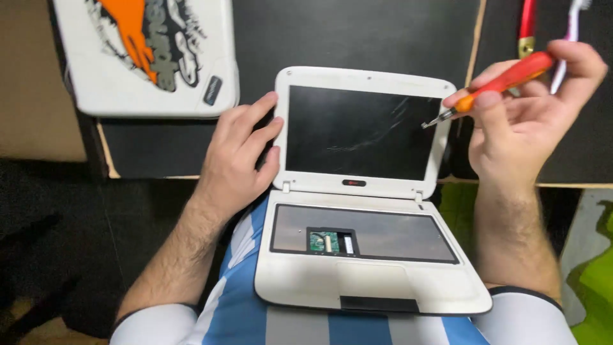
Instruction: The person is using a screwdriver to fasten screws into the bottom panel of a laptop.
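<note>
Lap: striped blue-and-white shirt (pixel 300 322) under laptop base.
Laptop (pixel 367 255): white, open, keyboard removed, green circuit board (pixel 324 241) showing through cutout.
Screen (pixel 361 131): dark, scratched, tilted back against black table (pixel 357 32).
Left hand (pixel 239 150): fingers spread loose, resting on screen's left edge, holding nothing.
Right hand (pixel 530 115): pinched around orange screwdriver (pixel 491 89), tip just over screen's right bezel.
Far left: white case (pixel 150 54) with orange graphic.

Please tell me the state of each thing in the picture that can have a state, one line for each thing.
Small white laptop: open, resting on the person's lap, keyboard removed.
Laptop screen: dark, scratched.
Circuit board: exposed through an opening in the keyboard bay.
Red-handled screwdriver: held in the air, tip near the screen.
Left hand: steadying the lid's left edge.
Right hand: gripping the screwdriver.
White laptop sleeve: lying flat on the table.
</note>
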